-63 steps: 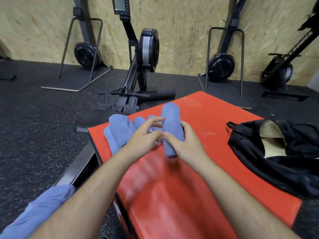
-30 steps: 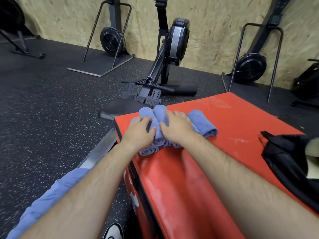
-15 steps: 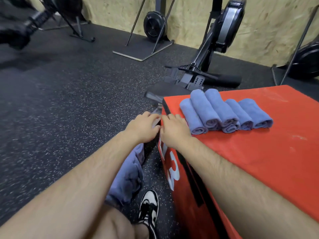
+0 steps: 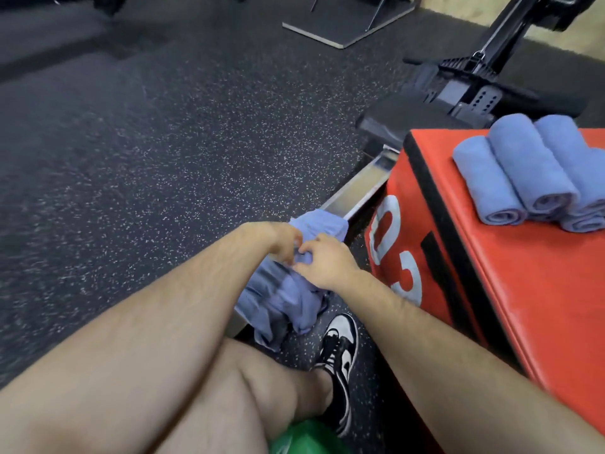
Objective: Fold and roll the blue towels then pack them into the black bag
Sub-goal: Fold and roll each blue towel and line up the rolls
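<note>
A heap of loose blue towels (image 4: 281, 299) lies draped over a metal rail beside the red box. My left hand (image 4: 283, 242) and my right hand (image 4: 322, 263) are both down on the top of that heap, fingers curled and pinching the cloth close together. Several rolled blue towels (image 4: 523, 172) lie side by side on the top of the red box (image 4: 540, 290), at the right edge of view. The black bag is out of view.
A rowing machine's metal rail (image 4: 357, 188) runs from under the towels up to its footrests (image 4: 471, 93). My knee and a black-and-white shoe (image 4: 340, 355) are below my hands. Speckled black floor (image 4: 163, 142) stretches to the left.
A rolled towel was set down with the others on the box. My view then swung left and down, and both hands dropped from the box's corner onto the loose towels and took hold.
</note>
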Demonstrator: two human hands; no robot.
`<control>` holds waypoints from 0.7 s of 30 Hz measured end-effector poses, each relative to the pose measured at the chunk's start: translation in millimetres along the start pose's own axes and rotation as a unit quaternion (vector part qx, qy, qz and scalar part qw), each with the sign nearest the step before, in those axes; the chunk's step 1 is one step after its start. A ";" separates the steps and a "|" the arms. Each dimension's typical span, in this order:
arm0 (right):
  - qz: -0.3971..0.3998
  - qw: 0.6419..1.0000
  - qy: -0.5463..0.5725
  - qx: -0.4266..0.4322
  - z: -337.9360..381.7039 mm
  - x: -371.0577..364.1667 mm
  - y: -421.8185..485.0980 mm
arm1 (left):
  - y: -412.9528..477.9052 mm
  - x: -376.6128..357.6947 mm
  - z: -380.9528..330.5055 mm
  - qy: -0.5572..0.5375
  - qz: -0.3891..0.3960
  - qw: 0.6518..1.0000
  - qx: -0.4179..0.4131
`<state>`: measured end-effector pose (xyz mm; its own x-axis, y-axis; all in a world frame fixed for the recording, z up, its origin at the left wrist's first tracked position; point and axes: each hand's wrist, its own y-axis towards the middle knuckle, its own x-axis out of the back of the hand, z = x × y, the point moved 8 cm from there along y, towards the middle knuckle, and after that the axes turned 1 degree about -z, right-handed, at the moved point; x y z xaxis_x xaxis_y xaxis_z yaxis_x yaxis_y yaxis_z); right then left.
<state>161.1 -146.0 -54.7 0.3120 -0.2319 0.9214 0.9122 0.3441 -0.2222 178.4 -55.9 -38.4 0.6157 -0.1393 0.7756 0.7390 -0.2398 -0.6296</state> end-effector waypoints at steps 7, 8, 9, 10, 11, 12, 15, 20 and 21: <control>-0.042 0.999 0.030 -0.001 3.0 -7.1 7.5 | 1.5 0.2 11.2 0.014 -0.022 1.000 -0.012; -0.057 0.998 0.031 0.003 2.9 -1.4 6.2 | 3.3 1.0 11.5 0.008 -0.030 0.999 -0.014; -0.075 0.996 0.036 0.005 2.3 6.4 4.3 | 3.8 3.3 11.6 -0.007 -0.042 0.999 -0.013; -0.092 0.995 0.047 0.003 0.2 14.6 2.4 | 5.1 6.6 12.6 -0.026 -0.059 0.998 -0.012; -0.105 0.992 0.063 0.001 -2.3 23.9 -0.2 | 4.8 10.7 13.1 -0.043 -0.075 0.996 -0.010; -0.117 0.990 0.083 -0.005 -5.2 34.6 -3.8 | 4.7 15.8 13.6 -0.066 -0.096 0.993 -0.013; -0.157 0.975 0.155 -0.034 -18.0 68.4 -15.1 | -3.9 38.8 14.2 -0.118 -0.174 0.978 -0.008; -0.186 0.954 0.236 -0.016 -30.0 110.9 -26.0 | -31.0 93.2 -7.4 -0.221 -0.330 0.916 -0.053; -0.185 0.950 0.251 -0.010 -30.6 118.0 -27.3 | -39.6 104.3 -17.5 -0.244 -0.349 0.902 -0.076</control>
<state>181.1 -210.6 50.3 0.0524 -0.7399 0.6707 0.9873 0.1392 0.0765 208.6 -77.8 68.3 0.0899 0.5265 0.8454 0.9697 -0.2400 0.0464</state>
